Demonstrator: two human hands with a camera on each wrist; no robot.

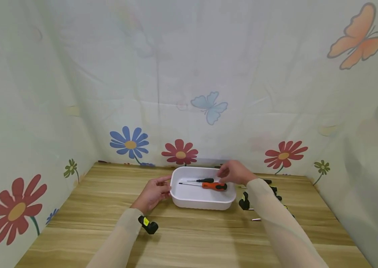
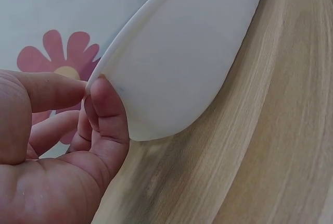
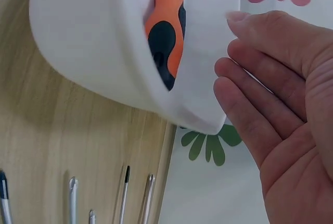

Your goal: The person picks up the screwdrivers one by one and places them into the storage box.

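A white plastic tub (image 1: 202, 204) stands on the wooden table. Inside it lie an orange-and-black screwdriver (image 1: 214, 185) and a smaller black-handled screwdriver (image 1: 205, 180), side by side with their shafts toward the left. My left hand (image 1: 154, 191) pinches the tub's left rim between thumb and fingers, seen close up in the left wrist view. Over the tub's right end is my right hand (image 1: 237, 172). In the right wrist view its fingers (image 3: 244, 96) are loosely bent beside the rim, with nothing between them and the thumb.
Right of the tub, partly hidden by my right forearm, several more screwdrivers lie on the table; a row of their shafts (image 3: 73, 198) shows in the right wrist view. A flowered curtain (image 1: 182, 123) hangs close behind the tub and along both sides of the table (image 1: 189, 242).
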